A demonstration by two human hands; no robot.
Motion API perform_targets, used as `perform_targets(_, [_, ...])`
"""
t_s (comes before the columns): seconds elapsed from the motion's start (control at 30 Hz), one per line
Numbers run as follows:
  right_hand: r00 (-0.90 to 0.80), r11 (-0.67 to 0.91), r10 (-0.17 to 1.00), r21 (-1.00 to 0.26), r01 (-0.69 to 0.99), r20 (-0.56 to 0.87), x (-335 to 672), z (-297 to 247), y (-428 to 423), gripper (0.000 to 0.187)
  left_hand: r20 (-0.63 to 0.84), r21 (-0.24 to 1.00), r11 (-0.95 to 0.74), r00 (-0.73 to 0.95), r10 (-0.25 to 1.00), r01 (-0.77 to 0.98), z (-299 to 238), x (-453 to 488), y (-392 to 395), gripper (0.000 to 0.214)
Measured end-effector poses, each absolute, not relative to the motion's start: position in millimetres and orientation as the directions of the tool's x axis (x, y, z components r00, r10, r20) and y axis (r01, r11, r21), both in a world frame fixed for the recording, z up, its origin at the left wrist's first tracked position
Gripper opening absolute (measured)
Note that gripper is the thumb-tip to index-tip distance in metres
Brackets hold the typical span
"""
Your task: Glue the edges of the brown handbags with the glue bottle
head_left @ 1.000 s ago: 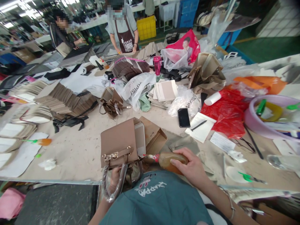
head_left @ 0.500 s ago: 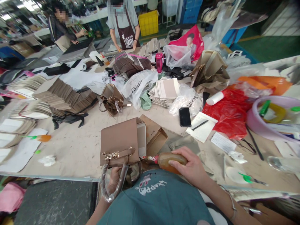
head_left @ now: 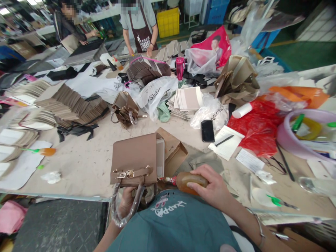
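A brown handbag (head_left: 134,155) with gold clasps lies at the table's front edge, its plastic-wrapped handle (head_left: 114,210) hanging toward me. My left hand (head_left: 127,200) grips the bag from below, with its fingertips hidden under it. In my right hand (head_left: 210,180) is a squeeze bottle of amber liquid (head_left: 191,182), held on its side. The bottle's red-and-white wrapped neck (head_left: 171,180) points left, against the bag's open right side. Its very tip is hard to make out there.
Beyond the bag stands a smaller brown bag (head_left: 125,110). A phone (head_left: 207,131), a notepad with a pen (head_left: 223,141) and a red plastic bag (head_left: 258,129) lie to the right, near a purple basin (head_left: 285,131). Stacked panels (head_left: 70,103) fill the left. A co-worker (head_left: 140,29) stands across the table.
The handbag has turned slightly, so more of its front flap and less of its side shows. My right hand keeps the bottle at the same side. The co-worker's hands have shifted slightly.
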State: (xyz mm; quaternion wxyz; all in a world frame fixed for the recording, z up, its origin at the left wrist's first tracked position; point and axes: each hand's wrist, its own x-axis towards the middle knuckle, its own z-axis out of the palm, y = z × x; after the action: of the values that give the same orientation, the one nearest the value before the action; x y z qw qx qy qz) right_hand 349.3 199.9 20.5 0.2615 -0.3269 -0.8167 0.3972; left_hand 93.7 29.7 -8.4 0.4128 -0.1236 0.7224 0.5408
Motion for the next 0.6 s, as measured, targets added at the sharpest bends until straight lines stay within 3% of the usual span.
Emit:
perform_targets(0.3, [-0.671, 0.527, 0.711, -0.79, 0.313, 0.209, 350, 20, 203, 0.027, -0.735, 0.673, 0.341, -0.642, 0.216, -0.656, 8, 101, 38, 0.018])
perform_targets(0.6, [-0.8, 0.598, 0.562, -0.772, 0.216, 0.211, 346, 17, 209, 0.031, -0.85, 0.524, 0.282, -0.471, 0.237, -0.804, 6, 98, 31, 0.024])
